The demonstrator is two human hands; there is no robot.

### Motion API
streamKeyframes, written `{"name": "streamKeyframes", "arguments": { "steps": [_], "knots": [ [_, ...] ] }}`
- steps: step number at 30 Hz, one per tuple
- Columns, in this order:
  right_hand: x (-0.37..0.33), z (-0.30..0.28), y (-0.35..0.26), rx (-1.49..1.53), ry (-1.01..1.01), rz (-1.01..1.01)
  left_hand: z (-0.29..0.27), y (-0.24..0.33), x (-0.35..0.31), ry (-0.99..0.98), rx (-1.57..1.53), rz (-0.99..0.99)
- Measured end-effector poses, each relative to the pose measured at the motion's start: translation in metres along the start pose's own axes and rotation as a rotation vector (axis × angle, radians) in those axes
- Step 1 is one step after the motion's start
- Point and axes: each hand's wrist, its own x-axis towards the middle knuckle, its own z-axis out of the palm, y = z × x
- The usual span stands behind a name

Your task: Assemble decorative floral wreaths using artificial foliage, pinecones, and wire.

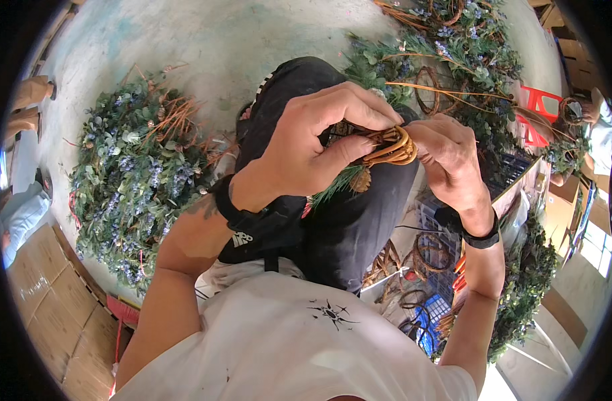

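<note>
Above my knees, my left hand point(304, 137) is closed, its thumb and fingers pinching a coil of thin golden-brown vine point(396, 152). My right hand point(451, 148) grips the same coil from the other side, fingers bent around its right end. The strands are looped tightly between both hands. Just beneath hangs a pine cone point(361, 181) beside a green pine sprig point(339, 182); whether they are fastened to the coil is hidden by my fingers. Dark trousers point(349, 230) lie behind my hands.
A heap of greenery with blue flowers point(129, 190) lies left; more greenery point(453, 50) spreads at the far right. Cardboard boxes point(49, 294), a red stool point(543, 103), a plastic crate point(434, 230) and a blue basket point(431, 314) surround me. Other people are partly visible at both sides.
</note>
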Motion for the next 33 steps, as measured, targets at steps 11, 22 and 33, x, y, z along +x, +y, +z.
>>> {"name": "streamKeyframes", "arguments": {
  "steps": [11,22,33],
  "knots": [
    [-0.011,0.001,-0.007,-0.039,0.015,0.083,0.007,0.000,-0.005,0.055,-0.056,-0.050],
    [-0.018,0.016,-0.021,-0.043,0.122,0.134,0.009,0.005,-0.007,0.055,-0.041,-0.021],
    [-0.043,0.028,-0.089,-0.409,-0.020,0.529,0.012,0.005,-0.011,0.115,0.039,0.073]
  ]
}}
